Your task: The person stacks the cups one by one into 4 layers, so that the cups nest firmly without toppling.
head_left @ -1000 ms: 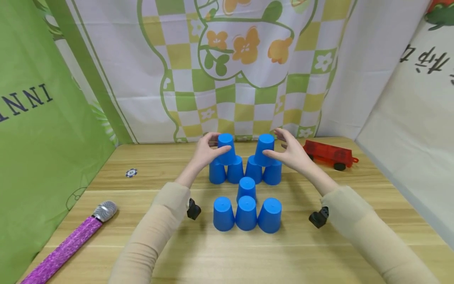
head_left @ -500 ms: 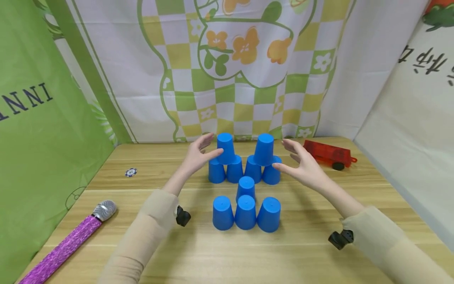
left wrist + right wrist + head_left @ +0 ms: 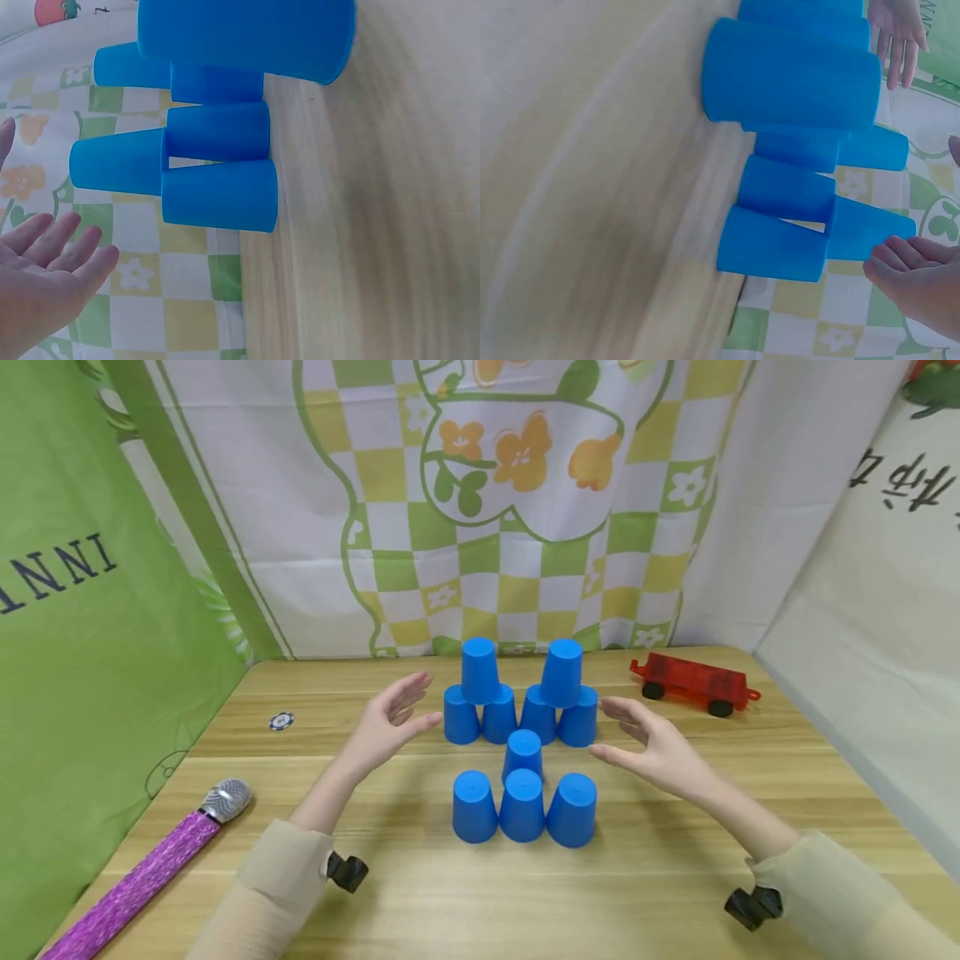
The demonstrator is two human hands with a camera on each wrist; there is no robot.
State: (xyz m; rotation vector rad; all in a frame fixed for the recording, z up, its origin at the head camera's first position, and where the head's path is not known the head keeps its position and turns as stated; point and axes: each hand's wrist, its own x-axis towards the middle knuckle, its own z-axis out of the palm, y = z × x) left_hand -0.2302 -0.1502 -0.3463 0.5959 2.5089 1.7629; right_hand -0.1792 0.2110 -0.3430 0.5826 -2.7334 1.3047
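Note:
Blue plastic cups stand upside down on the table. At the back left, one cup point(image 3: 480, 671) rests on a pair of cups point(image 3: 461, 717); beside it another cup point(image 3: 562, 673) tops a second pair point(image 3: 578, 718). A single cup point(image 3: 522, 753) sits in the middle, behind a front row of three cups point(image 3: 474, 807). My left hand point(image 3: 387, 724), fingers loosely bent and holding nothing, hovers left of the back left stack. To the right of the back right stack is my right hand point(image 3: 656, 747), also holding nothing. Both wrist views show the hands apart from the cups.
A red toy wagon point(image 3: 696, 680) stands at the back right. On the left lie a poker chip point(image 3: 281, 721) and a purple glitter microphone point(image 3: 161, 862). A patterned cloth point(image 3: 480, 585) hangs behind the wooden table point(image 3: 480, 902), with more cloth at both sides.
Both hands have let go of the two top cups and moved outward and back toward the person, left hand leftward, right hand rightward. The cups have stayed in place.

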